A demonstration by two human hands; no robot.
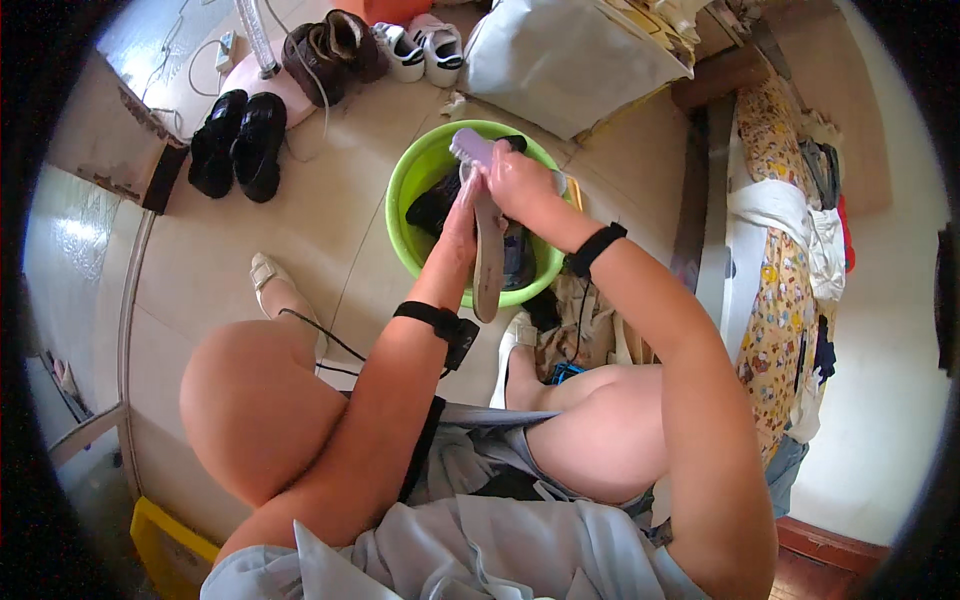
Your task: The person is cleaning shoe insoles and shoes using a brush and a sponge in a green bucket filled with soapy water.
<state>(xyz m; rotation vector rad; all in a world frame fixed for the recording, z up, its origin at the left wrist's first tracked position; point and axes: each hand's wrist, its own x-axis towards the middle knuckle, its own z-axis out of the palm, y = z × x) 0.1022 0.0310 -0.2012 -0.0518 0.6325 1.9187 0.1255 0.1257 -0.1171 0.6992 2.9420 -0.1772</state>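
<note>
Over a lime-green basin (398, 235) between my knees, my right hand (522, 182) is closed round a lilac scrubbing brush (470, 148) with pale bristles. Just beside it, my left hand (460, 225) grips a long, flat, greyish-beige shoe insole (488, 265), tilted with one end toward me. The brush is close to the insole's far end; whether the bristles touch it is hidden by my fingers. Inside the basin lie dark shoes or pieces of them (518, 258), partly covered by my hands. A black strap circles each wrist.
Black shoes (258, 148), brown lined boots (335, 55) and white sneakers (422, 50) stand on the tiled floor ahead. A large white bag (560, 70) is beyond the basin. At right runs a bed edge with patterned cloth (765, 370). Crumpled fabric (580, 320) lies near my right foot.
</note>
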